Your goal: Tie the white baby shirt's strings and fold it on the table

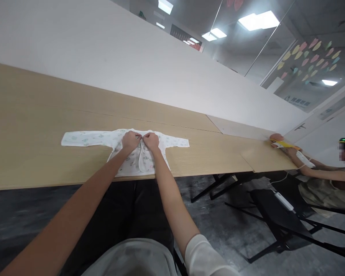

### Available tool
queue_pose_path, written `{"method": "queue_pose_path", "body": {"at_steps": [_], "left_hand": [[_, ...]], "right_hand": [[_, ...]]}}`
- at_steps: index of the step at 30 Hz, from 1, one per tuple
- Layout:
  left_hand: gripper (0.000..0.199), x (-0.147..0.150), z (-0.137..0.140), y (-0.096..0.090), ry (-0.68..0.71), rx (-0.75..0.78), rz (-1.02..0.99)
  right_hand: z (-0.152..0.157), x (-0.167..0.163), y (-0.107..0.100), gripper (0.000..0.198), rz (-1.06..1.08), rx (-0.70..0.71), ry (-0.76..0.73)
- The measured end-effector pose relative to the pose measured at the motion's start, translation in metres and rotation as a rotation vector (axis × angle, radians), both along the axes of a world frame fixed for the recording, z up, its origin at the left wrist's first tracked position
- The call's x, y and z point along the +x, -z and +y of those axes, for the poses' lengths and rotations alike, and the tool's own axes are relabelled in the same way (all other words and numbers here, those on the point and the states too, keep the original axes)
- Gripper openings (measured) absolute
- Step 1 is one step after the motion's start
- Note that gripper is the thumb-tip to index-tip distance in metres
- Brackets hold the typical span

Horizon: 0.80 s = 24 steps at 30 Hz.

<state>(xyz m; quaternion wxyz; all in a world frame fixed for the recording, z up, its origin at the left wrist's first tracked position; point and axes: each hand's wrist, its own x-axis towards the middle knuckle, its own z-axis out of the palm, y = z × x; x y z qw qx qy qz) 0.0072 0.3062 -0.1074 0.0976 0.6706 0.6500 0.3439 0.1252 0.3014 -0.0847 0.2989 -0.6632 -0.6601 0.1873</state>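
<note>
Watching from my end on the head cam, I've got both hands at the neckline of a white baby shirt (pixel 129 165), which lies front-up on the table (pixel 209 157) directly under them. L hand (pixel 131 140) is narrow, thumb + fingers pinched on cloth at the top of the front opening. R hand (pixel 151 141) mirrors it, same tight pinch, fingertips just beside the L ones. Can't tell if a fastener sits btwn them, too small. Below the hands the opening runs toward the body, one edge curling; the hem's by the near table edge. One sleeve stretches out L of the L hand, the other R of the R hand. The print on the fabric is small greenish + pinkish motifs, too fine for me to make out.

Re writing: up and far R of the hands I get a line of lettering (pixel 301 101) on the glass, too small + skewed to read. Above it, pastel paper leaves (pixel 314 59). Well R of the hands, a co-worker (pixel 329 188) in an olive top has hands at a doll (pixel 287 145) w/ yellow on it. Nearer, a black folding chair (pixel 277 212) w/ a white device (pixel 284 201) on it.
</note>
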Motion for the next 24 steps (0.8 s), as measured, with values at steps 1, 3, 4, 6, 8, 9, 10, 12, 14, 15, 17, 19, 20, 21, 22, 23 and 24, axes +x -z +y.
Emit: {"method": "queue_pose_path", "body": {"at_steps": [1, 3, 4, 6, 8, 9, 10, 12, 14, 15, 17, 19, 20, 21, 22, 23, 24], "left_hand": [[0.034, -0.0002, -0.0009, -0.0003, 0.005, 0.005, 0.001], [0.033, -0.0003, -0.0026, -0.0011, 0.004, 0.011, -0.002], [0.032, -0.0003, -0.0031, -0.0014, 0.000, 0.008, -0.005], [0.030, 0.0001, -0.0036, -0.0021, -0.007, -0.002, -0.015], [0.028, 0.0007, -0.0037, -0.0027, -0.013, -0.018, -0.028], [0.028, 0.0009, -0.0037, -0.0031, -0.016, -0.026, -0.033], [0.028, 0.0011, -0.0038, -0.0034, -0.018, -0.032, -0.035], [0.028, 0.0014, -0.0039, -0.0041, -0.020, -0.044, -0.033], [0.028, 0.0017, -0.0041, -0.0047, -0.016, -0.052, -0.021], [0.028, 0.0018, -0.0042, -0.0049, -0.013, -0.054, -0.011], [0.029, 0.0022, -0.0042, -0.0052, -0.010, -0.051, 0.011], [0.030, 0.0026, -0.0041, -0.0053, -0.011, -0.048, 0.023], [0.030, 0.0028, -0.0040, -0.0054, -0.011, -0.047, 0.023], [0.030, 0.0029, -0.0040, -0.0055, -0.011, -0.047, 0.019], [0.030, 0.0030, -0.0041, -0.0056, -0.011, -0.046, 0.014], [0.030, 0.0030, -0.0043, -0.0058, -0.010, -0.045, 0.007], [0.030, 0.0030, -0.0046, -0.0061, -0.007, -0.044, 0.001]], "right_hand": [[0.0000, 0.0003, 0.0003, 0.015, 0.020, 0.007, 0.000], [0.0000, 0.0008, 0.0009, 0.015, 0.049, 0.018, -0.004], [0.0000, 0.0011, 0.0012, 0.015, 0.057, 0.024, -0.010], [-0.0001, 0.0016, 0.0017, 0.017, 0.063, 0.033, -0.025], [-0.0004, 0.0021, 0.0021, 0.018, 0.065, 0.034, -0.038], [-0.0006, 0.0023, 0.0023, 0.018, 0.065, 0.033, -0.042], [-0.0007, 0.0025, 0.0025, 0.018, 0.067, 0.032, -0.045], [-0.0009, 0.0029, 0.0027, 0.017, 0.074, 0.033, -0.047], [-0.0007, 0.0032, 0.0028, 0.017, 0.080, 0.037, -0.042], [-0.0005, 0.0033, 0.0029, 0.016, 0.083, 0.040, -0.038], [-0.0002, 0.0037, 0.0028, 0.016, 0.088, 0.048, -0.029], [-0.0001, 0.0041, 0.0027, 0.016, 0.091, 0.052, -0.019], [-0.0002, 0.0043, 0.0026, 0.017, 0.091, 0.053, -0.015], [-0.0004, 0.0045, 0.0024, 0.017, 0.090, 0.055, -0.013], [-0.0007, 0.0047, 0.0023, 0.018, 0.088, 0.057, -0.013], [-0.0009, 0.0047, 0.0021, 0.019, 0.085, 0.059, -0.015], [-0.0010, 0.0046, 0.0019, 0.019, 0.085, 0.061, -0.021]]}}
